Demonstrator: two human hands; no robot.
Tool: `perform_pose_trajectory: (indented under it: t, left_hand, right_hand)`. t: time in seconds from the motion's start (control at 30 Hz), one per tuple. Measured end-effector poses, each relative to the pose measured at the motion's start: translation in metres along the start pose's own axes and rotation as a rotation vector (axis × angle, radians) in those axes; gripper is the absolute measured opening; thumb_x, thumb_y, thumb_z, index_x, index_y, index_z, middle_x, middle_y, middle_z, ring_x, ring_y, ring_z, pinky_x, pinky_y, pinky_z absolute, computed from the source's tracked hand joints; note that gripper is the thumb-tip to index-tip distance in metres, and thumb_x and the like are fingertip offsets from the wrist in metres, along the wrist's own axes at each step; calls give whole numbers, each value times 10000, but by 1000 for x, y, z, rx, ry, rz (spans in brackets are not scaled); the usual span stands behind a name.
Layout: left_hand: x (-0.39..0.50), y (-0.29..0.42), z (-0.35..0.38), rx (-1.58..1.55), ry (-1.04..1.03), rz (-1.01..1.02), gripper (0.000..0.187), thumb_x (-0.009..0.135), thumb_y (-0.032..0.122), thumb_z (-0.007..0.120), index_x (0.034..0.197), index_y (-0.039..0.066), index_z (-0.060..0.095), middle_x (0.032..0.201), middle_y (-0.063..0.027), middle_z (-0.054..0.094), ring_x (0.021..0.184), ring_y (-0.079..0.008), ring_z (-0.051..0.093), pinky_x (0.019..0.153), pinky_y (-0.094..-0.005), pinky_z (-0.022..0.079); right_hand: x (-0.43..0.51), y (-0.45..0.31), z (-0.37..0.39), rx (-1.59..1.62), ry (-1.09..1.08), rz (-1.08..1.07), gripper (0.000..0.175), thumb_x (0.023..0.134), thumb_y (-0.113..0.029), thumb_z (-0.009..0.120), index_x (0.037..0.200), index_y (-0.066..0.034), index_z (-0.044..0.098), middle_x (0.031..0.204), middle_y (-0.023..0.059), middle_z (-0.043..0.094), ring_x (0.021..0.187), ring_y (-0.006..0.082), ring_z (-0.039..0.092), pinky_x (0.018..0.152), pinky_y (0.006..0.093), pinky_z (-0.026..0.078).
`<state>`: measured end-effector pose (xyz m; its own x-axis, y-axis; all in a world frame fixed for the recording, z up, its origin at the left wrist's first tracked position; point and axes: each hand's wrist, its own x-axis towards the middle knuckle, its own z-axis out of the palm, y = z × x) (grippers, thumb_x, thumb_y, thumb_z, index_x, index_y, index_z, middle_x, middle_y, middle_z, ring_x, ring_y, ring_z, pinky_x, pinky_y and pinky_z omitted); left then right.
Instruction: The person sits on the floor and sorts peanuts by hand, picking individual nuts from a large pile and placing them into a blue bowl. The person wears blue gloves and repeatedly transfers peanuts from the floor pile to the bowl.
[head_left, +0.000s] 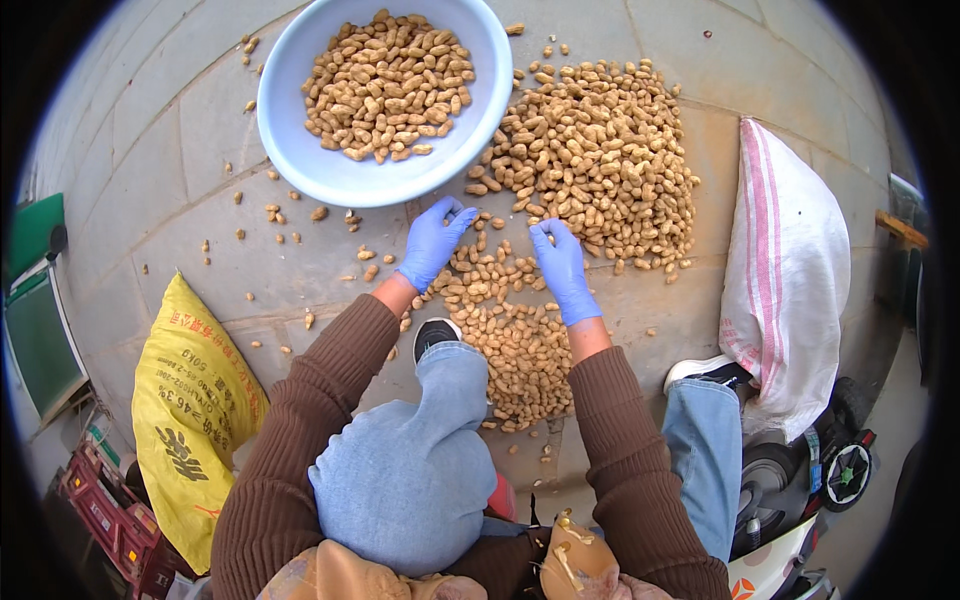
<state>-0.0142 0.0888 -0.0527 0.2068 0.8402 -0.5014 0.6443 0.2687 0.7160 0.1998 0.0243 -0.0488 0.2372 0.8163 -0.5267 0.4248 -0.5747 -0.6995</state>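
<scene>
Unshelled peanuts lie in a large heap (607, 157) on the paving and in a lower heap (525, 352) between my feet. Over loose peanuts below the rim of a light blue plastic basin (390, 184) is my left hand (439, 240), in a blue glove, its thumb and forefinger curled close together; whether it pinches anything cannot be made out. The basin holds more peanuts (386, 86). My right hand (561, 266), gloved in blue too, is at the lower left edge of the large heap, fingers bent, with what looks like a peanut at its fingertips.
Scattered peanuts (274, 214) lie left of the basin. A yellow woven sack (195, 420) stands at the left and a white sack with pink stripes (787, 255) at the right. Near my right leg is a wheeled vehicle (772, 480); a dark red crate-like object (112, 510) is at lower left.
</scene>
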Motion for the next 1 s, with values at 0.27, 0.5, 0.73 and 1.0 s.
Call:
perform_pose_trajectory:
  t: [0.27,0.5,0.73,1.0]
  left_hand:
    - [36,10,-1,599,-72,324,306,956,243,572,1236,122,588,1068,-116,665,936,-333,658,786,-428,531]
    - [-6,4,6,524,-213,235,364,948,377,592,1227,144,592,1019,-121,683,932,-307,668,774,-403,533]
    - [57,27,5,567,-41,550,413,948,269,605,1297,67,516,1007,-171,671,862,-352,668,774,-424,542]
    - [32,33,1,715,-235,231,384,927,324,631,1182,58,523,960,-163,685,829,-348,681,727,-440,547]
  right_hand:
    - [30,-27,11,-524,36,-433,176,932,-229,616,1028,-81,622,868,82,660,774,278,651,653,378,516]
    - [-42,14,-5,1232,-316,334,228,975,-268,585,891,-59,617,784,10,555,727,131,573,593,264,438]
    - [-23,12,1,227,14,55,300,974,-332,560,1092,-76,662,878,74,661,781,233,635,717,375,505]
    - [-6,-1,-2,-491,-27,-17,254,942,-276,565,1165,-169,625,1055,83,689,899,308,665,786,396,526]
